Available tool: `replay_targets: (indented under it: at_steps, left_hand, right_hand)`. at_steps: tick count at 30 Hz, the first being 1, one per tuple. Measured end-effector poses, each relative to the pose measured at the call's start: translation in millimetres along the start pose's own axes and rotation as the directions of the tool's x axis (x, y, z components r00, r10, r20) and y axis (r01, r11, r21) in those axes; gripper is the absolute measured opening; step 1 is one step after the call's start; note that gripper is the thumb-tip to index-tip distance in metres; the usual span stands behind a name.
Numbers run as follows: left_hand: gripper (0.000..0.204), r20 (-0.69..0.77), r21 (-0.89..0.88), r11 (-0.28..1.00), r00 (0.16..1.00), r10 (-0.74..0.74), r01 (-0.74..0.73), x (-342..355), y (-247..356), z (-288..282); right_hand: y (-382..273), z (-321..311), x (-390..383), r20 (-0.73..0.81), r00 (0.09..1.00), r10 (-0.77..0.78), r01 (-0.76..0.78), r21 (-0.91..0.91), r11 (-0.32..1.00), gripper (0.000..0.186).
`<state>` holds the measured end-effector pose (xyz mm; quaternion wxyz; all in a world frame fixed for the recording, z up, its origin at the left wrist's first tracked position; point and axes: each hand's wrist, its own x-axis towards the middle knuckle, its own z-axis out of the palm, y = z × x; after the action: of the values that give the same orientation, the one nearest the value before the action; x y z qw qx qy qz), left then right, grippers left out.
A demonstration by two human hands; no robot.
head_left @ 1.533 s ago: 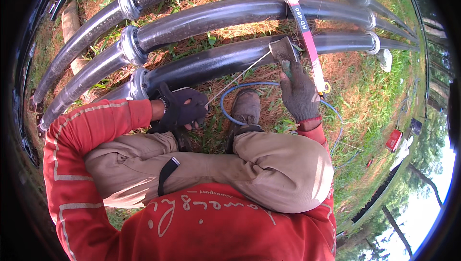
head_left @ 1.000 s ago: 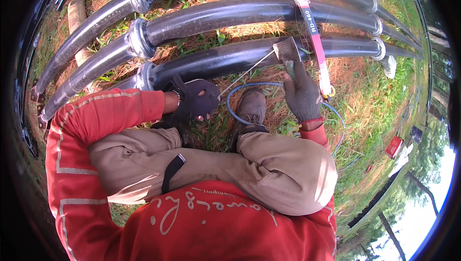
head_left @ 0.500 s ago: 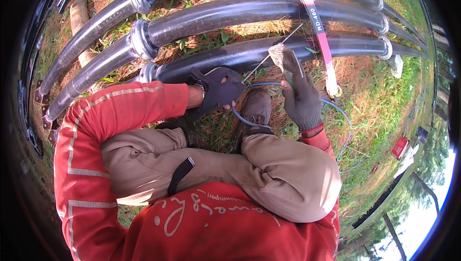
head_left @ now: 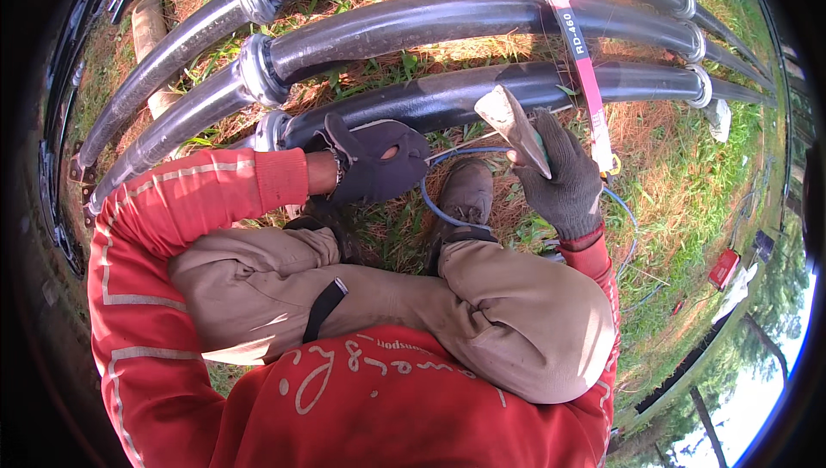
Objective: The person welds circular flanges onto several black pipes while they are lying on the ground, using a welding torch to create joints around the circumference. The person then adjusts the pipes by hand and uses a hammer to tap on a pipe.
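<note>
My left hand [head_left: 379, 163], in a dark torn glove with a hole in its back, is in front of the nearest black pipe [head_left: 370, 107]. A thin pale welding rod [head_left: 465, 142] runs from that glove's edge toward my right hand; the fingers holding it are mostly hidden. My right hand [head_left: 566, 180], in a dark grey knit glove, is closed round a dirty, pale wedge-shaped tool [head_left: 512, 124], its broad end pointing up and left. The rod passes behind this tool, and whether they touch I cannot tell. A blue cable [head_left: 428, 197] loops between both hands, past my boot [head_left: 469, 188].
Several black pipes with metal collars [head_left: 262, 72] cross in front of me. A pack of welding rods [head_left: 585, 72] lies across them at the right. A log [head_left: 148, 29] sits under the pipes at the left. A red box [head_left: 724, 268] rests on the grass far right.
My left hand has moved left and turned, showing more of its back. My right hand has moved slightly right and tilted the tool. The rod now lies flatter.
</note>
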<state>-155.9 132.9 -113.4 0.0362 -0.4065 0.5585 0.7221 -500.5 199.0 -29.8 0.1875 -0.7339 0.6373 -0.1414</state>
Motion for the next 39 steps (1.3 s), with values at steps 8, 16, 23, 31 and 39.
replay_targets:
  at_steps: [8, 16, 23, 31, 39]
  left_hand:
    - [0.043, 0.060, 0.443, 0.691, 0.788, 0.613, -0.572, -41.7, 89.0, -50.6]
    - [0.038, 0.115, 0.820, 0.275, 0.616, 0.779, -0.501, -48.7, 108.3, -41.3]
    - [0.040, -0.113, 0.172, 0.764, 0.758, 0.642, -0.621, -32.6, 49.6, -13.2]
    - [0.043, -0.008, -0.442, 0.742, 0.830, 0.558, -0.503, 16.5, -23.7, 63.0]
    - [0.036, 0.296, -0.419, 0.908, 0.947, 0.123, 0.013, -8.7, -62.1, 1.4]
  right_hand:
    - [-31.8, -7.1, 15.8, 0.256, 0.966, -0.037, -0.042, 0.294, 0.955, 0.056]
    - [-34.0, 17.8, 8.0, 0.446, 0.889, 0.105, -0.435, 0.750, 0.498, 0.024]
    - [-60.7, 47.8, 23.8, 0.213, 0.968, 0.130, -0.248, 0.872, 0.421, 0.027]
    - [-46.0, 57.5, 17.3, 0.201, 0.913, 0.355, -0.194, 0.979, -0.054, 0.052]
    - [-2.9, 56.3, 6.9, -0.048, 0.816, 0.576, -0.329, 0.780, 0.532, 0.023]
